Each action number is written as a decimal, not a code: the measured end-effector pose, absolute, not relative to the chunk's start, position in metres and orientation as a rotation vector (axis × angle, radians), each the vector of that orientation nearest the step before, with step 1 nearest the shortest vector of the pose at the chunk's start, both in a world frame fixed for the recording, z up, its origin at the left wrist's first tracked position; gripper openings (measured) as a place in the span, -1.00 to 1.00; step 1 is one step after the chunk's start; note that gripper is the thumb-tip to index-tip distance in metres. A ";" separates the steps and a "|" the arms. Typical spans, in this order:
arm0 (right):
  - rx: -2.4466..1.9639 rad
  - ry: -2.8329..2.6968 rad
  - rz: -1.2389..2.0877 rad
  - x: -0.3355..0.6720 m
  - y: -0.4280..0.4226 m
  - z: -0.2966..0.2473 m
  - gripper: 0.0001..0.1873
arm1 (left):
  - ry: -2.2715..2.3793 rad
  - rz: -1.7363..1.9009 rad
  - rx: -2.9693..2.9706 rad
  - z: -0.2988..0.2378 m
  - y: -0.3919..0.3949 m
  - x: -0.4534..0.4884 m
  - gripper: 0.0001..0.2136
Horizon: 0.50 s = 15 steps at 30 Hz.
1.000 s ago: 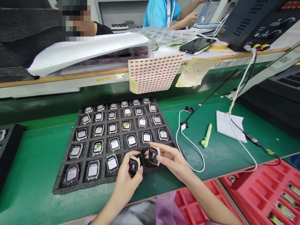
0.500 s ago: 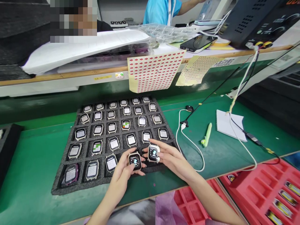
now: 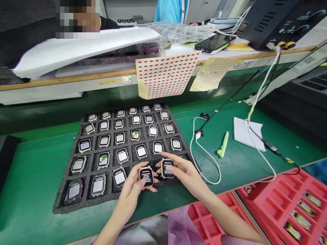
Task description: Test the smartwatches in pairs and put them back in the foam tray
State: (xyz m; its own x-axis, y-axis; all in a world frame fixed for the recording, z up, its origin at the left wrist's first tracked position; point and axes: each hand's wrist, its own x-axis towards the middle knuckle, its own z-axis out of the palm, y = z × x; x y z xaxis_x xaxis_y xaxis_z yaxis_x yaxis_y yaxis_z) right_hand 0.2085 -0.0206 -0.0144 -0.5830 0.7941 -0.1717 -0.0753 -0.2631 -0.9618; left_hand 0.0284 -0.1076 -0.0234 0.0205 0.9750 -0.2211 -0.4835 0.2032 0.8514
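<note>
My left hand [image 3: 133, 190] grips a smartwatch body [image 3: 146, 175] with its screen facing up and showing white text. Beside it, my right hand [image 3: 187, 175] holds a second smartwatch body [image 3: 168, 168], also lit with text. Both are held just above the near right corner of a black foam tray [image 3: 61, 204] on the green bench. The tray's pockets hold several more watch bodies with lit screens, two showing green blocks [image 3: 135, 135].
A white cable [image 3: 204, 153], a green pen [image 3: 223, 145] and a white pad [image 3: 246, 131] lie right of the tray. Red trays [image 3: 278, 197] sit at the near right. Sticker sheets [image 3: 163, 76] hang from the shelf. Two other people sit behind the shelf.
Both watch screens changed from a round graphic to text. The left watch turned screen-up between one second ago and half a second ago. The view shifted slightly.
</note>
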 end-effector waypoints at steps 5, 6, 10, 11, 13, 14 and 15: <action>-0.872 -1.448 1.896 0.208 -0.023 -0.010 -0.48 | 0.969 1.278 0.647 -0.023 -0.108 0.029 -0.69; -0.838 -1.468 1.920 0.209 -0.023 -0.010 -0.40 | 0.972 1.282 0.642 -0.023 -0.108 0.029 -0.68; -0.783 -1.636 1.907 0.214 -0.021 -0.011 -0.20 | 0.964 1.298 0.630 -0.025 -0.107 0.028 -0.63; -0.819 -1.730 1.819 0.215 -0.019 -0.011 -0.25 | 0.958 1.300 0.630 -0.026 -0.106 0.028 -0.62; -0.889 -1.983 1.536 0.217 -0.015 -0.009 -0.35 | 0.945 1.302 0.632 -0.027 -0.106 0.028 -0.61; -0.897 -2.129 1.378 0.218 -0.012 -0.007 -0.39 | 0.942 1.304 0.632 -0.027 -0.106 0.028 -0.61; -0.887 -2.272 1.229 0.219 -0.010 -0.004 -0.42 | 0.941 1.306 0.632 -0.027 -0.106 0.028 -0.61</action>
State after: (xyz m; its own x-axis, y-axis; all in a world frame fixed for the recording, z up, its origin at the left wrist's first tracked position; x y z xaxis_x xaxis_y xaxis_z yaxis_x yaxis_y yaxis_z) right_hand 0.2188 -0.0096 -0.0042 -0.7145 0.6977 0.0521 0.3382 0.4096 -0.8472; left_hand 0.0279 -0.1061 -0.0266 -0.0038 0.9759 -0.2181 -0.5156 0.1850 0.8366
